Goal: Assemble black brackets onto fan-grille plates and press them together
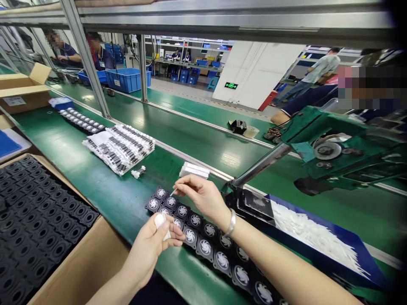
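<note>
My right hand (203, 195) pinches a small white part (173, 192) just above the far end of a double row of black square fan frames with white impellers (203, 237) lying on the green belt (104, 190). My left hand (155, 245) is closed round several small white pieces (160, 221), close to the near side of the same row. A metal bangle sits on my right wrist.
A cardboard box of black fan frames (34, 224) stands at the left. A blue tray of white small parts (318, 237) lies at the right, with a green machine (337, 148) behind it. Stacks of black-and-white parts (119, 146) lie farther up the belt. Other people work in the background.
</note>
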`<state>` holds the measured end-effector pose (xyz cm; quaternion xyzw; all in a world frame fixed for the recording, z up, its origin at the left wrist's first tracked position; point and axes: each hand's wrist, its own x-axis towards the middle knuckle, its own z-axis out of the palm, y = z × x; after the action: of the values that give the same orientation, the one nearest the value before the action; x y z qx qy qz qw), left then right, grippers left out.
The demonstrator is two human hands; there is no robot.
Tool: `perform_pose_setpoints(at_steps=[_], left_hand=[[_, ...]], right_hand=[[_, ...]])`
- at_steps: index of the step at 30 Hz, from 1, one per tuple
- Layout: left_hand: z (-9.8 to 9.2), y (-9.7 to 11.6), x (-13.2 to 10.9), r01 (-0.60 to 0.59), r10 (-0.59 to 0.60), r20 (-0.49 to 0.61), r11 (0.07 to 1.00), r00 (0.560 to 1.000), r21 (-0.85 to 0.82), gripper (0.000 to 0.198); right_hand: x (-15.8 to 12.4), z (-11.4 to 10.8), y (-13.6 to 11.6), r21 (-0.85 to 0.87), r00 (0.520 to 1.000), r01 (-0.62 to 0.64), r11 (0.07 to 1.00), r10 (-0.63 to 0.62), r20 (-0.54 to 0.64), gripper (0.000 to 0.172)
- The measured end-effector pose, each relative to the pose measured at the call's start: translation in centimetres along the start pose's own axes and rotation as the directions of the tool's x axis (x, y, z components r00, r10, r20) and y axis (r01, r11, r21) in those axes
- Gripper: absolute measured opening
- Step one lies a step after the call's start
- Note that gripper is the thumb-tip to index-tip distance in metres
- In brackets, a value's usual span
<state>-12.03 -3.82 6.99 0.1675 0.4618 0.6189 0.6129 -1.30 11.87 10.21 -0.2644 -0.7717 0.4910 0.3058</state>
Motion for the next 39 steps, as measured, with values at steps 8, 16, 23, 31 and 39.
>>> perform_pose_setpoints(at_steps=[8,16,23,31,39], left_hand=[[-2.2,0.1,-1.0,0.048,-0.046,-0.075,0.999,0.996,0.024,0.031],[-2.7,0.4,-0.8,0.057,-0.056,-0.050,0.998,0.997,0.015,0.029],[-2.1,0.7,-0.7,0.042,-0.043,0.003,0.996,0.999,0.081,0.034],[-1.2,0.2,0.4,-0.033,0.001,0.130,0.969,0.992,0.244,0.041],[-0.4,-0.6,0.3,-0.101,0.070,0.119,0.955,0.990,0.277,0.044]], right_hand=[[2.7,2.9,2.1,-0.384,0.976,0.216,0.898,-0.182,0.123,0.009],[3.2,3.2,2.9,-0.460,0.967,0.244,0.854,-0.179,0.181,0.010],[3.6,1.9,1.1,-0.563,0.966,0.254,0.787,-0.230,0.116,0.033],[-2.1,0.7,-1.4,-0.182,0.911,0.136,0.974,-0.051,0.409,0.030],[-3.3,-0.3,-0.7,-0.006,0.990,-0.024,1.000,0.025,0.140,0.030]])
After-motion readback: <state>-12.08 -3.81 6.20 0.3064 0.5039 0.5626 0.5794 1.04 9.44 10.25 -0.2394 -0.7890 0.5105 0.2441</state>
